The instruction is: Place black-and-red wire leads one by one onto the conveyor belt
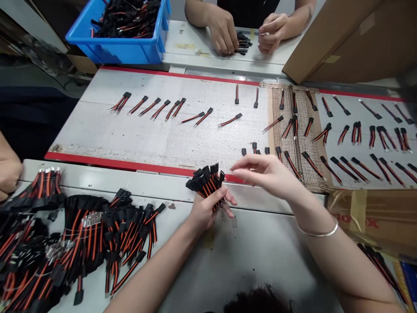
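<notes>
Left grip (208,213) closed firmly around a fanned bundle of wire leads (206,184) — twin red-and-black cable with black plastic connectors bunched at the top, the bundle near mid-view and just over the table's far edge. Right grip (265,174) open, fingers extended toward the connectors from about 2 o'clock, close to the bundle but not touching. Step in hand, by the look of it: evening up a handful of leads, with the next move calling for the free fingers to settle the connector ends — or to draw off a single lead. Heap of matching leads (81,243) on the grey table (260,248) at 9 o'clock. Mesh conveyor belt (156,130) across 12 o'clock, loose leads in scattered rows. Blue plastic crate (114,50) of more leads at 11 o'clock. Co-worker's hands (223,32) around a small bunch at 12 o'clock; another person's hand (8,171) at the 9 o'clock edge.
</notes>
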{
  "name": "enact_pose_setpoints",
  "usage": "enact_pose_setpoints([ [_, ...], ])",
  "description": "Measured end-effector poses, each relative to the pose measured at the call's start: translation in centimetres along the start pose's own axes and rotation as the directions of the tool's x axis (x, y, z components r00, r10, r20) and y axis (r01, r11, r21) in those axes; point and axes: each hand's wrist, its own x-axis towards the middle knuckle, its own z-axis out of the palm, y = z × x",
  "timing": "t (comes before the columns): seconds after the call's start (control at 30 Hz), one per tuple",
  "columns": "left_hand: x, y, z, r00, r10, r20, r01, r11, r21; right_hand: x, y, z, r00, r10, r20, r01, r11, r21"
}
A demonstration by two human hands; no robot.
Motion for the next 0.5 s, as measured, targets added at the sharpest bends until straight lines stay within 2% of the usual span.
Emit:
enact_pose_setpoints([
  [0.1,-0.2,-0.1,0.2,0.999,0.035,0.036,-0.039,0.992,0.117,-0.6,-0.7,2.0,0.992,-0.094,0.087,0.094,0.996,0.011],
  [0.2,-0.3,0.0,0.4,0.998,0.049,0.039,-0.054,0.987,0.153,-1.0,-0.6,2.7,0.981,-0.154,0.115,0.156,0.988,-0.011],
  [0.37,-0.1,0.0,0.1,0.998,0.045,0.043,-0.046,0.998,0.033,-1.0,-0.4,2.3,0.96,-0.264,0.092,0.263,0.964,0.023],
  [0.5,0.0,0.1,-0.3,0.997,0.006,0.073,-0.003,0.999,-0.05,-1.0,-0.4,2.4,0.933,-0.359,0.029,0.36,0.928,-0.099],
])
